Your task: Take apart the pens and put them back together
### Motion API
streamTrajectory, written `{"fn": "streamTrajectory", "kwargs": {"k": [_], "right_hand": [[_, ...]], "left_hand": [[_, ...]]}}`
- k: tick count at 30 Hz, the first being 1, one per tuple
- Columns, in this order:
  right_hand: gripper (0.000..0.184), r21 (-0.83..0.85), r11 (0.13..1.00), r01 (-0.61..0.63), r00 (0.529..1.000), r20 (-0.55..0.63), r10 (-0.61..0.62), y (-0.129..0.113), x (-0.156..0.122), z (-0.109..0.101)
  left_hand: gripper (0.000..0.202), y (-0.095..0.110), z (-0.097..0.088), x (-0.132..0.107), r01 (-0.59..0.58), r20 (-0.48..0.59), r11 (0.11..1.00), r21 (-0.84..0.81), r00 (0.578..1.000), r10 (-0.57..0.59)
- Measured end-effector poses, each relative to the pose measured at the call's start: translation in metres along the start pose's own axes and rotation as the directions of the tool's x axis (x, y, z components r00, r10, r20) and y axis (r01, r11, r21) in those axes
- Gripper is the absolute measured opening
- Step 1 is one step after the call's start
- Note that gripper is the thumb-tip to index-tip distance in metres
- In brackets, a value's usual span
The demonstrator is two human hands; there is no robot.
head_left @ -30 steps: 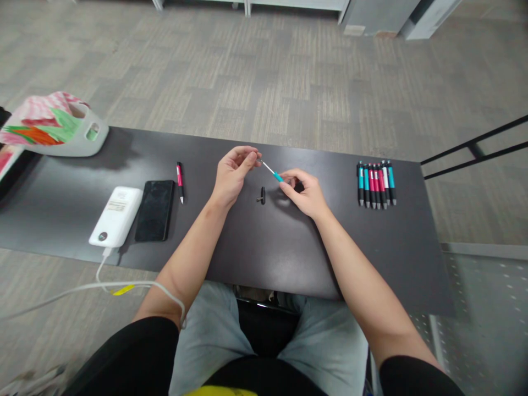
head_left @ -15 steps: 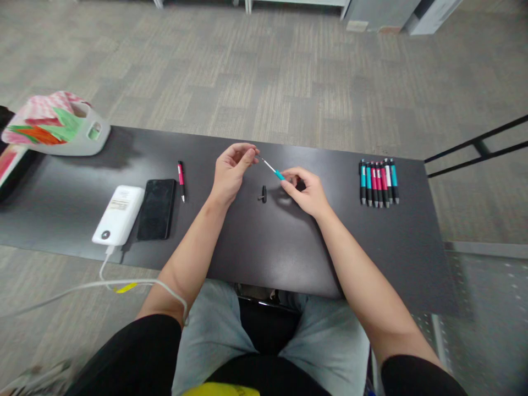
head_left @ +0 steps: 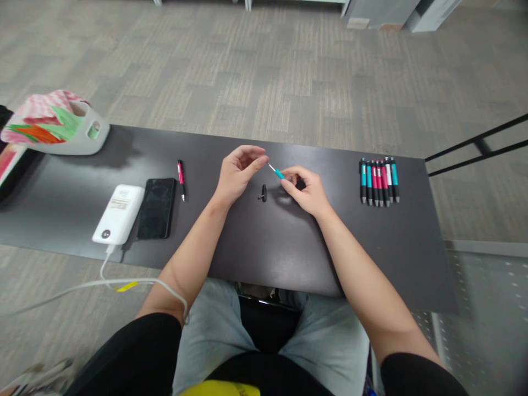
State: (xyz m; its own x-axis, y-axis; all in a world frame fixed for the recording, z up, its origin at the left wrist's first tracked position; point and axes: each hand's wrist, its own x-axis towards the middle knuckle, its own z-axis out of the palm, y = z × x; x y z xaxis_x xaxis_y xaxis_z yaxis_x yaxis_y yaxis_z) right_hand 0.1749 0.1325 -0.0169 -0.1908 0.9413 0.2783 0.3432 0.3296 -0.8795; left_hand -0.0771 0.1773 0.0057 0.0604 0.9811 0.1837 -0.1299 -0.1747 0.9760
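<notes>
Over the middle of the table, my right hand (head_left: 307, 190) is closed on a teal pen barrel (head_left: 279, 174) tilted up to the left. A thin pen refill (head_left: 270, 166) sticks out of its upper end. The thumb and fingertips of my left hand (head_left: 238, 173) are pinched at the free tip of that refill; whatever small thing they hold is hidden. Below, between both hands, black pen parts (head_left: 263, 193) lie on the table.
Several teal, red and white pens (head_left: 379, 181) lie in a row at right. On the left are a red pen (head_left: 181, 180), a black phone (head_left: 157, 209), a white power bank (head_left: 119, 214) with a cable, and a white plastic container (head_left: 97, 135) with coloured cloth.
My left hand has moved right, bringing its pinched fingertips up to the refill's tip, so less of the refill shows. My right hand has stayed almost still with the teal barrel.
</notes>
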Motion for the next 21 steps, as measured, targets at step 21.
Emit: {"fn": "streamTrajectory", "kwargs": {"k": [21], "right_hand": [[0.05, 0.098, 0.995, -0.015, 0.997, -0.076, 0.023, 0.005, 0.001, 0.004]], "left_hand": [[0.057, 0.036, -0.039, -0.003, 0.101, 0.408, 0.828, 0.551, 0.834, -0.373]]}}
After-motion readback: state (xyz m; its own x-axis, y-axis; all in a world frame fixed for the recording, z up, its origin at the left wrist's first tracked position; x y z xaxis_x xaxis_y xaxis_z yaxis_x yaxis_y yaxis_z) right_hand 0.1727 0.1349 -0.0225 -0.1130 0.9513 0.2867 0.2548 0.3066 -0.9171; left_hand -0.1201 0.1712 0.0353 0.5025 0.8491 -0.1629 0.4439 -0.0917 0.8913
